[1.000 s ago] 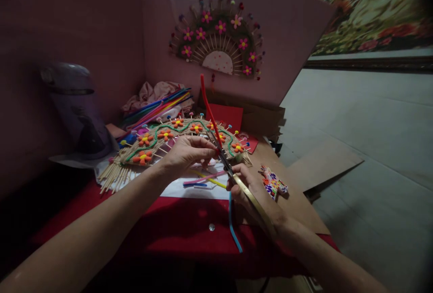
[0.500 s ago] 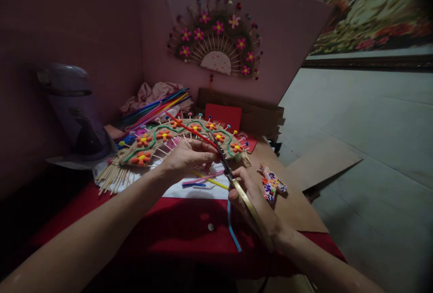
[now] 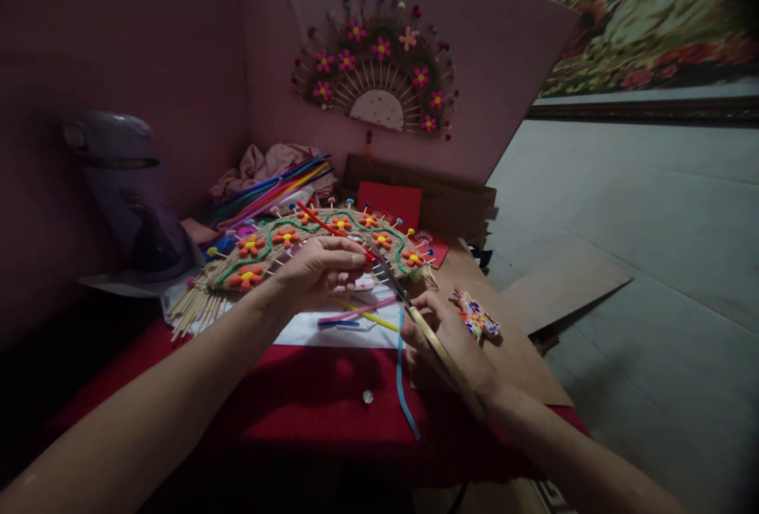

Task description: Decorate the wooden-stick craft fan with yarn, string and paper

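Observation:
My left hand (image 3: pixel 323 262) pinches a fuzzy red pipe cleaner (image 3: pixel 321 221) between thumb and fingertips. The pipe cleaner slants up and left from the pinch. My right hand (image 3: pixel 454 344) is wrapped round a pair of scissors (image 3: pixel 432 330) with dark blades and gold-coloured handles. The blade tips point up and left, close beside the red end at my left fingertips; whether they touch it, I cannot tell. Behind both hands lies a twine-covered half-round fan (image 3: pixel 308 240) with orange clay flowers, a wavy green strip and bead-tipped sticks. My left hand hides part of it.
A blue pipe cleaner (image 3: pixel 403 397) hangs over the red cloth (image 3: pixel 285 403). Pink and yellow pieces (image 3: pixel 379 320) lie on white paper. Patterned fabric (image 3: pixel 477 315) rests on cardboard (image 3: pixel 522 364) at right. A purple flask (image 3: pixel 134 198) stands left; a finished fan (image 3: pixel 379 63) hangs behind.
My left hand has shifted slightly left and up, with the red pipe cleaner. The scissors' blades have moved a little and look closer together. The view has shifted slightly.

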A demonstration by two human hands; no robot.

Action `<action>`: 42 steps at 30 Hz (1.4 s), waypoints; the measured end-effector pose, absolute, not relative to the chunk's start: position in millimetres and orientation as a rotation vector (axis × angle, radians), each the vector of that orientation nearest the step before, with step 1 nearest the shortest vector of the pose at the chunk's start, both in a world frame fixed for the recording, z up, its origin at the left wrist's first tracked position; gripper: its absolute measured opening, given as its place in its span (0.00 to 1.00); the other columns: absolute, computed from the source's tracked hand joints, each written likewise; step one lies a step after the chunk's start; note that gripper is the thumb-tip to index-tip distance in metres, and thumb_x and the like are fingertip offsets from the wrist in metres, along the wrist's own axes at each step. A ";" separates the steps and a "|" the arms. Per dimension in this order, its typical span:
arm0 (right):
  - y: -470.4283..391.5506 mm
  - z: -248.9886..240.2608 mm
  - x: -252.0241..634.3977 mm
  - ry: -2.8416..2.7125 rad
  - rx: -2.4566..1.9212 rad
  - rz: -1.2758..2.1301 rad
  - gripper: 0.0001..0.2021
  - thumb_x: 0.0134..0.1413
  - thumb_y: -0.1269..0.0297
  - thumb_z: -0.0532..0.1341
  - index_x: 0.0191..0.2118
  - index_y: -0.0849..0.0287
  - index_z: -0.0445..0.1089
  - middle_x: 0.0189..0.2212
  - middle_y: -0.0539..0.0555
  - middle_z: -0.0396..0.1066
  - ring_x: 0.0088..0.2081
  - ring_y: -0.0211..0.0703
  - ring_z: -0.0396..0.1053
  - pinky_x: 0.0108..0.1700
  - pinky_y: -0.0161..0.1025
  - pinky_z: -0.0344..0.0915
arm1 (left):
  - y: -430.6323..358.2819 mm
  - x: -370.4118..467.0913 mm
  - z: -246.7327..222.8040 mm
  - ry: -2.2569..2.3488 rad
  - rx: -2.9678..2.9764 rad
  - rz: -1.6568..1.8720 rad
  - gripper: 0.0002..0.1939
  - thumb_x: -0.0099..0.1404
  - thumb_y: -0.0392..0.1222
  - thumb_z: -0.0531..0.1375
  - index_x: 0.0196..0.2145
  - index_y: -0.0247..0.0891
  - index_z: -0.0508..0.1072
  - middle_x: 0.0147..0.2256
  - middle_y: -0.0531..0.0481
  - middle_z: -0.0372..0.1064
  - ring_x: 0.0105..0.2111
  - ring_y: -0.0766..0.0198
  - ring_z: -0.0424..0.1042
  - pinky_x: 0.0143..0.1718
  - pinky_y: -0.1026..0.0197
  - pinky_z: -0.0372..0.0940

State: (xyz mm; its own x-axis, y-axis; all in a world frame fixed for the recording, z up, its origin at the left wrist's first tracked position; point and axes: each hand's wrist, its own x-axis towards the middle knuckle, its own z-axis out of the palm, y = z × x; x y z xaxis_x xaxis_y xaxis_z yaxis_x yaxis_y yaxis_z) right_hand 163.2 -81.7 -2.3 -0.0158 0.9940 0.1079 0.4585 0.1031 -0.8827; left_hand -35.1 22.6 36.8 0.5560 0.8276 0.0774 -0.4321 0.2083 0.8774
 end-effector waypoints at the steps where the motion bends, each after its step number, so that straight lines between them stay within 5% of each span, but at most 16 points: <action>1: -81.3 -0.9 165.9 -1.609 -1.508 0.888 0.22 0.46 0.46 0.64 0.37 0.56 0.59 0.24 0.47 0.66 0.22 0.36 0.64 0.23 0.33 0.59 | 24.1 -38.5 40.2 0.443 0.993 0.955 0.04 0.45 0.28 0.66 0.23 0.29 0.76 0.20 0.46 0.72 0.18 0.69 0.69 0.16 0.71 0.62; 4: -85.1 8.2 169.7 -1.753 -1.666 0.929 0.18 0.49 0.50 0.63 0.39 0.55 0.60 0.22 0.45 0.65 0.19 0.36 0.62 0.22 0.33 0.56 | 27.0 -49.4 50.2 0.367 0.904 1.064 0.05 0.45 0.25 0.63 0.24 0.29 0.75 0.21 0.46 0.73 0.21 0.68 0.72 0.17 0.73 0.62; 9: -91.0 18.6 167.1 -2.270 -1.718 0.398 0.18 0.39 0.55 0.70 0.30 0.58 0.63 0.28 0.50 0.66 0.31 0.41 0.62 0.32 0.36 0.56 | 28.0 -54.4 54.2 0.335 0.890 1.089 0.06 0.46 0.24 0.62 0.24 0.29 0.75 0.22 0.46 0.73 0.23 0.68 0.72 0.17 0.74 0.62; 12: -83.0 9.7 165.9 -2.402 -1.699 0.283 0.22 0.38 0.53 0.70 0.38 0.58 0.66 0.32 0.53 0.68 0.34 0.45 0.64 0.35 0.39 0.59 | 27.5 -48.3 48.3 0.352 0.938 1.040 0.06 0.47 0.25 0.63 0.25 0.29 0.75 0.23 0.46 0.73 0.23 0.67 0.73 0.17 0.74 0.63; 19: -59.4 -0.4 162.6 -2.510 -1.468 0.155 0.24 0.48 0.72 0.61 0.53 0.58 0.64 0.45 0.58 0.68 0.44 0.47 0.66 0.45 0.43 0.62 | 26.7 -35.3 33.4 0.414 0.998 0.932 0.07 0.47 0.29 0.67 0.27 0.29 0.74 0.23 0.46 0.73 0.21 0.69 0.71 0.17 0.72 0.63; 25: -50.3 20.7 146.3 -2.126 -1.307 0.078 0.06 0.55 0.73 0.58 0.34 0.59 0.71 0.34 0.54 0.71 0.37 0.43 0.67 0.41 0.41 0.63 | 26.1 -32.0 26.9 0.391 1.001 0.853 0.08 0.49 0.32 0.68 0.28 0.30 0.74 0.24 0.48 0.74 0.17 0.73 0.67 0.19 0.71 0.64; 42: -20.6 3.2 144.8 -1.764 -0.980 0.401 0.04 0.58 0.65 0.60 0.34 0.59 0.70 0.28 0.51 0.70 0.30 0.38 0.68 0.34 0.36 0.65 | 21.5 -20.5 16.0 0.571 1.404 1.005 0.16 0.46 0.44 0.70 0.28 0.32 0.72 0.21 0.53 0.68 0.19 0.69 0.68 0.20 0.67 0.64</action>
